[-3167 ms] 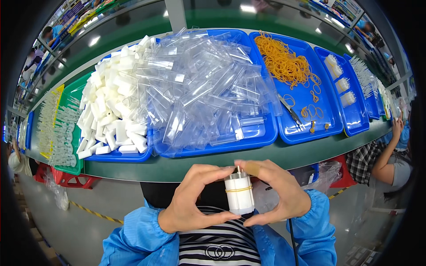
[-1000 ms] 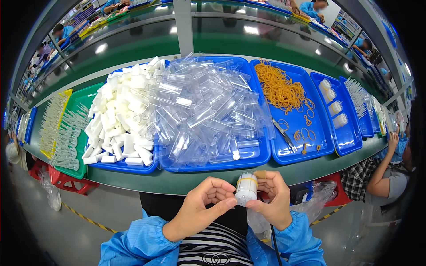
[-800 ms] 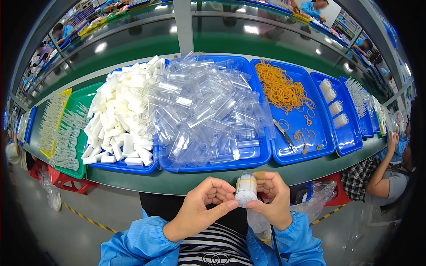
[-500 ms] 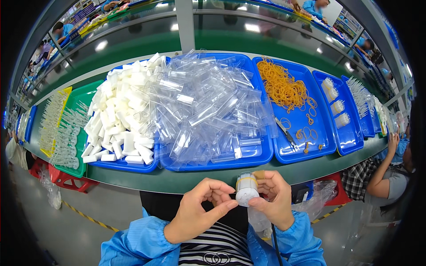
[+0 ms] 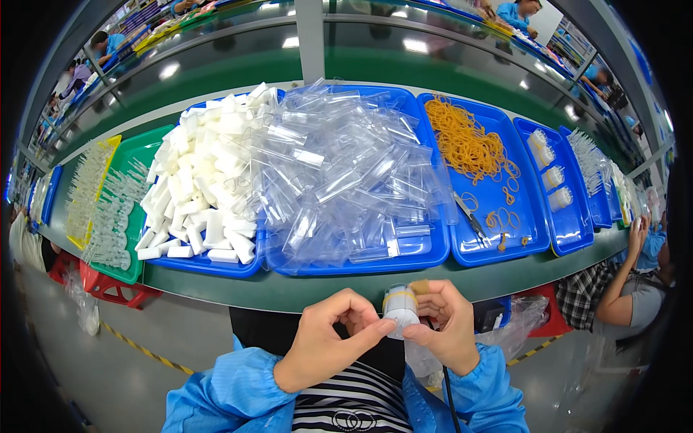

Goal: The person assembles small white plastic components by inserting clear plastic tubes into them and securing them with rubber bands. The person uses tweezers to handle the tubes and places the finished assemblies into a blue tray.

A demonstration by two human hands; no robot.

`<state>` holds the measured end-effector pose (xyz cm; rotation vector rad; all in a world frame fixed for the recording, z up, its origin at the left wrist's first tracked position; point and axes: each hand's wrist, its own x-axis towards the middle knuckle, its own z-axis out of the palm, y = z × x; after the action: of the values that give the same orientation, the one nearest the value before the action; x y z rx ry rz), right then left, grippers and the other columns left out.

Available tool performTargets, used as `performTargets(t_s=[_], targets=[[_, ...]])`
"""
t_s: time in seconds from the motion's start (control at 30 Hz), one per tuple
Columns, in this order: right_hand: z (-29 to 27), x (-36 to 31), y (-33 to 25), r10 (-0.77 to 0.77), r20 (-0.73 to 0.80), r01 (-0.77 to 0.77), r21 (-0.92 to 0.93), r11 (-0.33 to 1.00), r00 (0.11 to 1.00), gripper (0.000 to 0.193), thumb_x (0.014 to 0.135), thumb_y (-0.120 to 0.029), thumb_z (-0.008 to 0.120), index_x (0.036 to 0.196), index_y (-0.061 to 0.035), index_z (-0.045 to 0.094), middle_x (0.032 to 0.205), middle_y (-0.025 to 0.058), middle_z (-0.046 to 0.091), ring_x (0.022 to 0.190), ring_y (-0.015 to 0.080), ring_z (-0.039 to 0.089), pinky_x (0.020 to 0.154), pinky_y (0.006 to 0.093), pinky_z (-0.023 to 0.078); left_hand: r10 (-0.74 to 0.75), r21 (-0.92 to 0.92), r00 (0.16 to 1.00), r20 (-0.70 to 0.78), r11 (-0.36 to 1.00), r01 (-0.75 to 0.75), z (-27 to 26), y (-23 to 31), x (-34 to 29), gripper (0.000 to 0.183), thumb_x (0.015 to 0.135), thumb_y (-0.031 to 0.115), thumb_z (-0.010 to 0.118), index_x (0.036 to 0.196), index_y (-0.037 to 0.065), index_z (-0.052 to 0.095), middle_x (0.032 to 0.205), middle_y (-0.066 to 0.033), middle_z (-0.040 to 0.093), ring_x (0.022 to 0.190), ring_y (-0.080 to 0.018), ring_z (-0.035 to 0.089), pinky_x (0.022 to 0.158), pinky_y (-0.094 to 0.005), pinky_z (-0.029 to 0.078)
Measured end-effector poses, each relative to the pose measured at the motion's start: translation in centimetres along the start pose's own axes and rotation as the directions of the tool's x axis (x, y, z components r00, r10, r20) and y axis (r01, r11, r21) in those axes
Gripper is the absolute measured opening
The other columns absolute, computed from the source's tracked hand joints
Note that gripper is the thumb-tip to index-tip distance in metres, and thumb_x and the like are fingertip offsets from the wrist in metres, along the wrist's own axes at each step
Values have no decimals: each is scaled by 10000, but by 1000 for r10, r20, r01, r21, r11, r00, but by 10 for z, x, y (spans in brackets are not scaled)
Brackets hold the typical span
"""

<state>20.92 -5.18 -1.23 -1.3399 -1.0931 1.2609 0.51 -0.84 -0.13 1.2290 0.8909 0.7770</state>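
A short, round white-and-clear bundle with an orange rubber band around it is up in front of me, just off the table's near edge. My right hand grips it from the right; a tan cover sits on one fingertip. From the left, my left hand meets the bundle, its thumb and forefinger pinched at the lower left edge. What the other left fingers touch is hidden. Beyond the hands lies a heap of clear plastic sleeves in a blue tray. Loose orange rubber bands fill part of another blue tray.
White foam-like blocks are piled left of the sleeves. A green tray holds thin clear pieces. Scissors-like snips lie beside the bands. White bundles stand in a tray farther right. A co-worker's arm shows at the far right.
My left thumb and forefinger have closed in on the bundle from a looser, parted pose. The bundle has tilted slightly in my right hand. The trays appear shifted a little rightward.
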Motion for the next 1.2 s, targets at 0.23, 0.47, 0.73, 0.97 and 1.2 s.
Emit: performTargets(t_s=[0.23, 0.47, 0.73, 0.97, 1.2], targets=[[-4, -1, 1, -2, -60, 4, 30, 1000, 998, 632, 736, -123, 876, 1222, 48, 510, 1091, 185, 682, 984, 214, 689, 859, 318, 553, 236, 143, 962, -136, 966, -217, -1, -6, -3, 180, 823, 61, 803, 867, 38, 630, 818, -32, 611, 605, -37, 519, 537, -200, 417], [-6, -2, 5, 10, -81, 0, 114, 993, 997, 644, 743, -145, 874, 1238, 42, 507, 1115, 167, 682, 1001, 214, 686, 871, 321, 546, 600, 416, 786, -153, 760, -499, -7, -4, -8, 304, 713, 101, 892, 818, 92, 608, 740, -18, 594, 523, -88, 506, 471, -232, 399], [-6, 0, 3, 10, -73, 0, 133, 991, 997, 661, 738, -157, 874, 1248, 45, 505, 1111, 175, 681, 1002, 217, 687, 887, 328, 540, 790, 627, 600, 121, 408, -664, -18, -7, -12, 406, 621, 203, 945, 820, 142, 596, 670, 32, 549, 483, -127, 492, 440, -264, 371], [-6, 1, 4, 3, -73, 6, 113, 994, 997, 663, 745, -181, 873, 1248, 46, 505, 1108, 174, 682, 994, 212, 687, 883, 329, 542, 850, 592, 515, 112, 359, -721, -16, -8, -10, 443, 613, 151, 947, 881, 96, 598, 703, -3, 563, 490, -129, 495, 445, -262, 374], [-6, -1, 5, 14, -74, -5, 115, 993, 997, 686, 739, -201, 885, 1253, 40, 502, 1109, 169, 684, 992, 207, 685, 865, 319, 538, 868, 579, 480, 130, 326, -747, -14, -13, -8, 439, 615, 130, 943, 867, 90, 585, 720, -14, 570, 490, -135, 497, 448, -265, 383]])
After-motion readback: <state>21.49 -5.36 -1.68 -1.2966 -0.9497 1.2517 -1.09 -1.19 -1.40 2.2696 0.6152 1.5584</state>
